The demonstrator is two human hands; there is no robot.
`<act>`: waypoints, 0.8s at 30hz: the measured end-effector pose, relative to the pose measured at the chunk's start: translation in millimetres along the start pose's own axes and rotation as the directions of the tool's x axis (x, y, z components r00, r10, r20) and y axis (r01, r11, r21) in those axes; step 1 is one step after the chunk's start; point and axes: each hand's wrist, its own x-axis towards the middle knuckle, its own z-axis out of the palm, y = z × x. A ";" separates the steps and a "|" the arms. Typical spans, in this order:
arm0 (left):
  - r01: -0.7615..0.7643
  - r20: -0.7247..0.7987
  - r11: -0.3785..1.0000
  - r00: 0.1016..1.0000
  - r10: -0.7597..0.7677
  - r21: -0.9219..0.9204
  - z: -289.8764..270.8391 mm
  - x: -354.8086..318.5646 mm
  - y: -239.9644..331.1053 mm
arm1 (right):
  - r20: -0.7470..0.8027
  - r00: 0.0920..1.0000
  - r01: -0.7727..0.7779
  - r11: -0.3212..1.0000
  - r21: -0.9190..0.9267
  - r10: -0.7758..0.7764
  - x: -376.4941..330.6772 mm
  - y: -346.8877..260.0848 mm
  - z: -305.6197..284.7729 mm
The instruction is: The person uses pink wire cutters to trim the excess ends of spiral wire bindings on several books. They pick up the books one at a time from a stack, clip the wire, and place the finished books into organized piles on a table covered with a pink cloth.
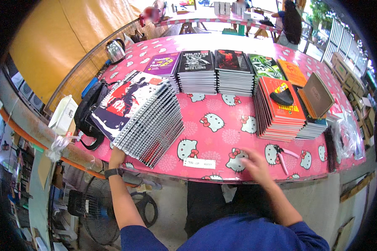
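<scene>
The left hand (116, 157) is propping the leaning notebook stack (140, 115), fingers hidden; the right hand (255, 165), fingers loosely spread, is hovering blurred at lower centre; the stack could be sliding off the bench (222, 121).

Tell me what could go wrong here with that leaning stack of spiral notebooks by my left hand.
The slanted stack of spiral notebooks sits close to the table edge, steadied only by the left hand; it might slide off or fan out. The right hand looks blurred, apparently in motion, near the pink-handled pliers, so it might knock them toward the edge.
</scene>
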 end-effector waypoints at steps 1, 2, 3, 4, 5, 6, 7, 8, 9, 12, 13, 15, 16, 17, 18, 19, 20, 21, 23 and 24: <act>-0.011 0.004 0.978 1.000 0.011 0.210 -1.3 2.1 -3.9 | 0.205 0.978 -0.007 0.983 0.183 -0.031 12.3 -0.2 28.2; -0.047 0.021 0.955 0.999 0.042 0.293 -6.1 4.1 -12.9 | 0.320 0.947 -0.127 0.957 0.263 0.038 24.9 -4.0 57.3; -0.075 0.039 0.924 0.997 0.065 0.375 -12.2 7.4 -24.9 | 0.381 0.924 -0.177 0.873 0.454 -0.011 35.9 -16.2 84.2; -0.091 0.056 0.906 0.996 0.074 0.414 -17.9 8.2 -36.0 | 0.441 0.898 -0.256 0.811 0.527 -0.002 47.4 -33.8 103.1; -0.104 0.067 0.905 0.994 0.084 0.413 -17.5 9.3 -41.8 | 0.394 0.918 -0.198 0.812 0.549 -0.043 64.9 -26.3 127.3; -0.114 0.101 0.895 0.992 0.078 0.431 -19.2 4.7 -49.5 | 0.436 0.900 -0.275 0.772 0.573 -0.003 74.8 -40.1 141.7; -0.123 0.133 0.885 0.989 0.070 0.449 -22.0 -1.4 -56.8 | 0.447 0.894 -0.223 0.835 0.503 -0.031 83.5 -56.1 149.2; -0.143 0.169 0.874 0.983 0.071 0.464 -22.6 -5.7 -60.9 | 0.400 0.916 -0.198 0.832 0.518 -0.031 95.0 -55.0 165.3; -0.176 0.158 0.867 0.981 0.115 0.466 -15.5 -10.8 -59.2 | 0.351 0.936 -0.180 0.827 0.532 -0.022 105.3 -50.1 179.1; -0.247 -0.067 0.926 0.959 0.277 0.284 5.0 -27.5 -39.0 | 0.306 0.951 -0.076 0.918 0.388 -0.051 110.2 -63.0 183.9; -0.156 -0.115 0.977 0.978 0.174 0.148 17.5 -23.5 -9.6 | 0.300 0.954 -0.097 0.916 0.389 -0.027 119.2 -54.1 185.2; -0.228 -0.209 0.967 0.946 0.248 0.117 32.8 -13.2 20.4 | 0.265 0.946 0.029 0.859 0.511 -0.189 144.4 -40.0 191.4; -0.141 -0.139 0.973 0.976 0.167 0.183 34.7 -6.6 21.6 | 0.260 0.953 0.011 0.879 0.476 -0.153 154.1 -35.2 194.5; -0.137 -0.142 0.973 0.976 0.164 0.186 38.0 2.0 16.0 | 0.265 0.952 0.009 0.878 0.479 -0.154 163.6 -33.6 198.0; -0.173 -0.190 0.985 0.967 0.169 -0.006 40.6 10.2 9.9 | 0.230 0.961 0.029 0.882 0.471 -0.154 171.7 -36.7 203.2; -0.215 -0.235 0.957 0.957 0.167 -0.196 40.7 16.7 4.1 | 0.194 0.969 0.047 0.885 0.462 -0.153 180.2 -39.7 207.8; -0.243 -0.254 0.941 0.950 0.181 -0.235 44.8 26.2 8.2 | 0.179 0.967 0.080 0.881 0.467 -0.182 192.2 -38.4 209.2; -0.241 -0.245 0.942 0.952 0.182 -0.235 47.0 33.2 10.9 | 0.175 0.969 0.075 0.881 0.467 -0.175 202.2 -36.4 212.5; -0.259 -0.290 0.957 0.933 0.214 -0.128 49.4 46.1 17.6 | 0.155 0.976 0.060 0.874 0.483 -0.153 219.7 -36.6 217.5; -0.228 -0.272 0.969 0.943 0.194 -0.098 51.1 48.5 22.8 | 0.164 0.978 0.028 0.861 0.508 -0.129 225.0 -36.6 216.8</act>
